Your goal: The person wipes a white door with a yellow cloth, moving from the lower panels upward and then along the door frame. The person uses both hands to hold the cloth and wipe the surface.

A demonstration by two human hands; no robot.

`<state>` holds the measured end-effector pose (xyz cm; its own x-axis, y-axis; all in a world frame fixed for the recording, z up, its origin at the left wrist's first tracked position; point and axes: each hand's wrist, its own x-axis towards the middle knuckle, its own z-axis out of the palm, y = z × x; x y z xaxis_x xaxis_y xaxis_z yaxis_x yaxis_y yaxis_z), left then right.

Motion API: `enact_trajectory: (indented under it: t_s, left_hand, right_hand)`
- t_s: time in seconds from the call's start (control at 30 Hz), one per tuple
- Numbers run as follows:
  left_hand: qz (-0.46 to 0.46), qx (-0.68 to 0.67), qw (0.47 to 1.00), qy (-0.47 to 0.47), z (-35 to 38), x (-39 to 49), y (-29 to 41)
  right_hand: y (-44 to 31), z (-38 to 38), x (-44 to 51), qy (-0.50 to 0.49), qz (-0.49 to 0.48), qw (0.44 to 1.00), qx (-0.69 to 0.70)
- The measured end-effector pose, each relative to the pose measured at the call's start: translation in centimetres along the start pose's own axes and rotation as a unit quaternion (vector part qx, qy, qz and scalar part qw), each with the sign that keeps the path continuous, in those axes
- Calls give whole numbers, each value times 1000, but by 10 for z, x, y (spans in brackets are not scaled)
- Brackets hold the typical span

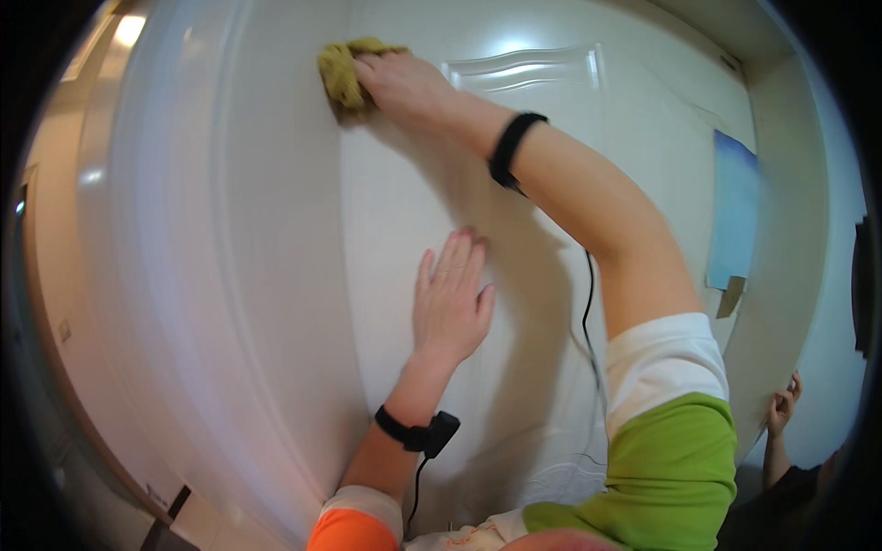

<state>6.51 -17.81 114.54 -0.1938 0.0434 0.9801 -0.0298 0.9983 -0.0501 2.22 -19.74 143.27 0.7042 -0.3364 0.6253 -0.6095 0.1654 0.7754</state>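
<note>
My right hand (412,86) presses a crumpled yellow cloth (340,74) against the upper left part of a white panelled door (400,186), at the inner corner where it meets a white side panel (282,206). Lower down, my left hand (451,296) is raised with its fingers slightly apart and nothing in it. Its palm faces the door; whether it touches the surface I cannot tell. A black strap (513,148) is around my right forearm, and a black wristband with a small box (437,432) is on my left.
A blue sheet (734,210) hangs on the right, with a brown piece (730,296) at its lower edge. Another person's hand (781,406) holds the edge of a pale panel (785,227) at lower right. Black cables (589,310) hang beside my arms.
</note>
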Motion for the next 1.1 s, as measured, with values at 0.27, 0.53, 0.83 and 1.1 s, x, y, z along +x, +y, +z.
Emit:
enact_trajectory:
  t_s: [0.27, 0.53, 0.83, 1.1]
  left_hand:
    - [2, 42, 999, -10, 3, 0, 3]
    - [10, 70, 997, -9, 5, 0, 9]
    - [-2, 88, 996, 26, 5, 15, 21]
    - [-76, 85, 992, 57, 0, 27, 31]
  right_hand:
    - [156, -101, 14, -87, 108, 959, -246]
    - [245, -241, -118, -129, 219, 907, -337]
    - [314, -392, -293, -158, 238, 739, -610]
    - [299, -420, -364, -404, 235, 631, -619]
